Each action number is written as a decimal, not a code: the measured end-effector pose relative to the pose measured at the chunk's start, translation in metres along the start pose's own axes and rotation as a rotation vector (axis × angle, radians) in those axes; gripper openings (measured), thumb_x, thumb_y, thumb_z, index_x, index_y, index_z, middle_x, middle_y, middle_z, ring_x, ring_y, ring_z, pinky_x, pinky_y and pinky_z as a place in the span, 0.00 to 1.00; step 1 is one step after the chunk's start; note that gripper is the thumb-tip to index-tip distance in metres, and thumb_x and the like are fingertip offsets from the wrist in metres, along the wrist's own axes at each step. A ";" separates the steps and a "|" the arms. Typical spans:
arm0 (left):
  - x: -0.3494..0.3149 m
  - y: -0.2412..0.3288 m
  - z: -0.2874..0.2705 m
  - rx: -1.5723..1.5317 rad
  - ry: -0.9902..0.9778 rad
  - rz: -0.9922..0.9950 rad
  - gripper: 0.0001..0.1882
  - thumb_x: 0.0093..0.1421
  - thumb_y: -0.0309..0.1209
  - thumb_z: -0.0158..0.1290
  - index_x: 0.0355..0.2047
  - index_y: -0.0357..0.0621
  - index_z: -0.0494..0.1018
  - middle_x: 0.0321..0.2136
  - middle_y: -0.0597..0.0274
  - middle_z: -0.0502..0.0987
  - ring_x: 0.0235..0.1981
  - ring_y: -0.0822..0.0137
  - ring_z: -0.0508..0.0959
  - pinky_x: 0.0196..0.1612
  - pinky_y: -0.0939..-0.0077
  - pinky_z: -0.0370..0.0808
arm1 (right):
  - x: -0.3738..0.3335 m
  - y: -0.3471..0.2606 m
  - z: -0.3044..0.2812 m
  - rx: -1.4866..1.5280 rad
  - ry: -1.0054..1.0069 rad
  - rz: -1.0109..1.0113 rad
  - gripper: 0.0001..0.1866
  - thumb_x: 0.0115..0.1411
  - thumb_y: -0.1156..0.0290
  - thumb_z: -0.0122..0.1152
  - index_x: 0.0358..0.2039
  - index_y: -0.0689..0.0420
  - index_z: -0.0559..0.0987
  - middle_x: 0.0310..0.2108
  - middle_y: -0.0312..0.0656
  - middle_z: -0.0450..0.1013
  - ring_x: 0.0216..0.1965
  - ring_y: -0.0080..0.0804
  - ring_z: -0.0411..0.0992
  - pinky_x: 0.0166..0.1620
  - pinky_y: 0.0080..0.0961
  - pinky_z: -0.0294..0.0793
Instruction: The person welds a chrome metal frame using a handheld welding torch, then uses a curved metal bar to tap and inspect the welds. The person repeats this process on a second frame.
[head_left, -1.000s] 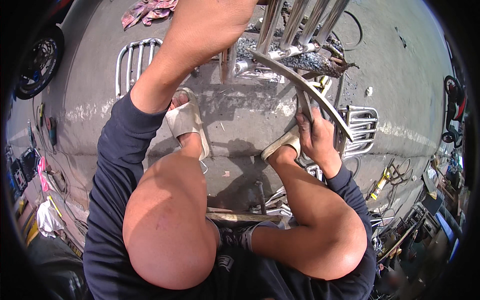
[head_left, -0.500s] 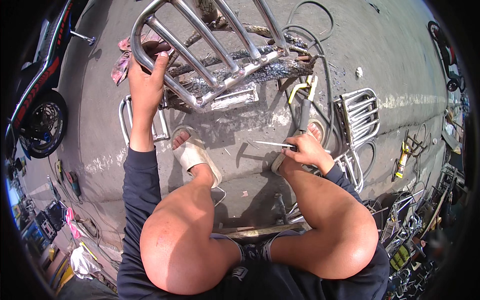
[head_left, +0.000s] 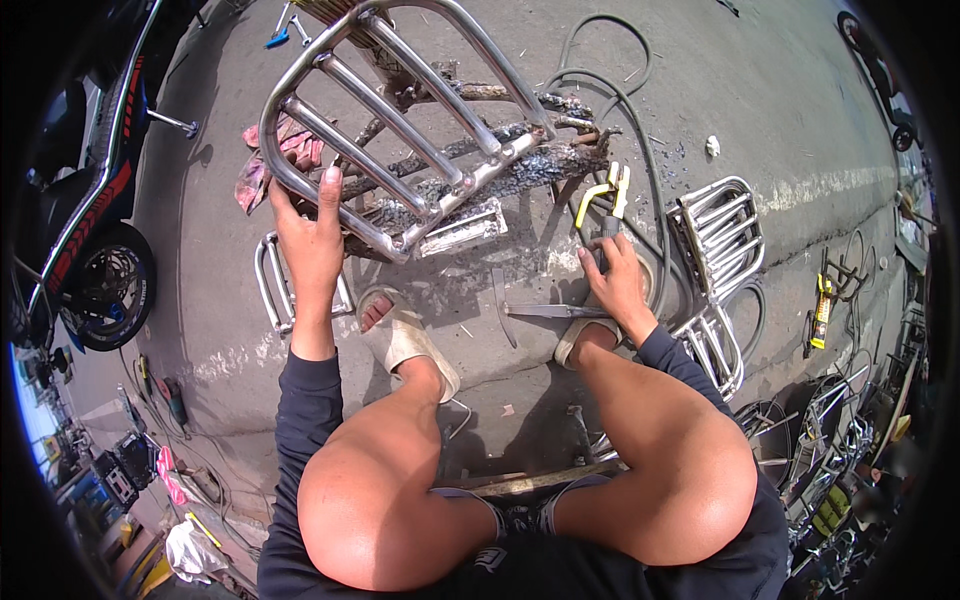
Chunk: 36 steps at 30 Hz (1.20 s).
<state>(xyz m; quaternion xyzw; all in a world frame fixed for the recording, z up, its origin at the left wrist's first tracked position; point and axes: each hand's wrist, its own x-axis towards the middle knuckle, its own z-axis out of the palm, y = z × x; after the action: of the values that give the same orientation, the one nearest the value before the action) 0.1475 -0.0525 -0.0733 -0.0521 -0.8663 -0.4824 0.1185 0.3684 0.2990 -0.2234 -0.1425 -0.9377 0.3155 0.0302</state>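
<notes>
My left hand (head_left: 312,240) is closed on the lower left bend of a shiny tubular metal rack (head_left: 385,120), thumb on top. The rack leans tilted over a rough, spatter-crusted metal stand (head_left: 550,165). My right hand (head_left: 622,285) wraps round the black handle of a welding electrode holder (head_left: 611,224), whose yellow jaws point away from me. Part of the handle is hidden under the fingers. A chipping hammer (head_left: 550,311) lies on the ground between my feet, beside my right sandal (head_left: 575,340).
A grey cable (head_left: 650,150) loops behind the holder. More tubular racks (head_left: 720,235) lie at the right, and another metal frame (head_left: 275,285) at the left. Pink cloth gloves (head_left: 285,150) lie behind my left hand. A motorcycle (head_left: 105,270) stands far left; metal parts clutter the lower right.
My right hand has let go of the chipping hammer, moved away from me and closed on the electrode holder. My left hand stays on the rack; the whole view has shifted slightly.
</notes>
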 end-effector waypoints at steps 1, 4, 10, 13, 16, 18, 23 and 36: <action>-0.001 0.003 0.000 0.010 0.049 -0.002 0.37 0.66 0.51 0.61 0.61 0.32 0.66 0.55 0.45 0.75 0.58 0.55 0.74 0.64 0.61 0.66 | 0.008 0.003 0.000 -0.058 0.073 0.079 0.21 0.62 0.62 0.68 0.51 0.59 0.77 0.46 0.51 0.70 0.51 0.55 0.69 0.55 0.45 0.72; 0.006 0.015 -0.005 0.133 0.218 0.156 0.35 0.67 0.49 0.60 0.62 0.36 0.66 0.53 0.48 0.74 0.55 0.55 0.73 0.62 0.60 0.66 | 0.026 0.023 0.008 -0.083 0.125 0.350 0.40 0.56 0.59 0.73 0.63 0.64 0.66 0.54 0.64 0.67 0.57 0.64 0.67 0.60 0.49 0.69; 0.059 0.062 -0.028 0.336 0.313 0.408 0.18 0.65 0.46 0.61 0.49 0.49 0.80 0.44 0.62 0.78 0.47 0.61 0.74 0.56 0.62 0.64 | 0.049 0.064 0.011 0.132 -0.083 0.474 0.31 0.55 0.69 0.70 0.54 0.72 0.71 0.39 0.62 0.78 0.39 0.57 0.79 0.43 0.46 0.79; 0.099 0.089 -0.016 0.392 0.234 0.497 0.14 0.64 0.47 0.62 0.39 0.53 0.84 0.38 0.68 0.81 0.43 0.64 0.76 0.54 0.65 0.59 | 0.049 0.055 -0.019 0.776 -0.055 0.814 0.15 0.57 0.73 0.67 0.42 0.67 0.75 0.29 0.44 0.76 0.21 0.29 0.74 0.24 0.29 0.75; 0.134 0.110 -0.003 0.510 0.137 0.453 0.19 0.64 0.51 0.59 0.37 0.49 0.86 0.35 0.59 0.85 0.43 0.58 0.81 0.52 0.61 0.60 | 0.035 0.023 -0.070 0.975 0.191 0.751 0.09 0.63 0.68 0.61 0.38 0.59 0.75 0.23 0.36 0.69 0.19 0.25 0.68 0.21 0.24 0.70; 0.148 0.117 0.004 0.648 0.085 0.393 0.20 0.63 0.51 0.59 0.36 0.47 0.86 0.30 0.55 0.85 0.39 0.55 0.82 0.52 0.59 0.60 | 0.019 0.000 -0.119 1.157 0.316 0.681 0.20 0.68 0.47 0.57 0.37 0.54 0.74 0.25 0.33 0.71 0.22 0.21 0.71 0.21 0.22 0.71; 0.154 0.122 0.005 0.628 0.052 0.293 0.19 0.63 0.50 0.59 0.38 0.49 0.87 0.29 0.55 0.86 0.38 0.53 0.84 0.57 0.54 0.62 | -0.005 -0.059 -0.244 1.036 0.328 0.372 0.35 0.61 0.27 0.56 0.40 0.51 0.76 0.25 0.31 0.70 0.23 0.19 0.71 0.26 0.18 0.73; 0.179 0.160 -0.047 0.508 -0.015 -0.081 0.24 0.60 0.55 0.62 0.47 0.54 0.85 0.53 0.54 0.82 0.58 0.53 0.78 0.64 0.47 0.65 | -0.088 -0.216 -0.386 1.334 0.353 -0.169 0.25 0.60 0.53 0.73 0.47 0.53 0.72 0.32 0.34 0.70 0.33 0.25 0.73 0.39 0.25 0.75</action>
<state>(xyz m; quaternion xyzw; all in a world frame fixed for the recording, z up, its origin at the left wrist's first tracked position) 0.0149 -0.0118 0.1280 0.0106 -0.9620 -0.2532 0.1016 0.4552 0.3342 0.2175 -0.0691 -0.5323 0.7932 0.2877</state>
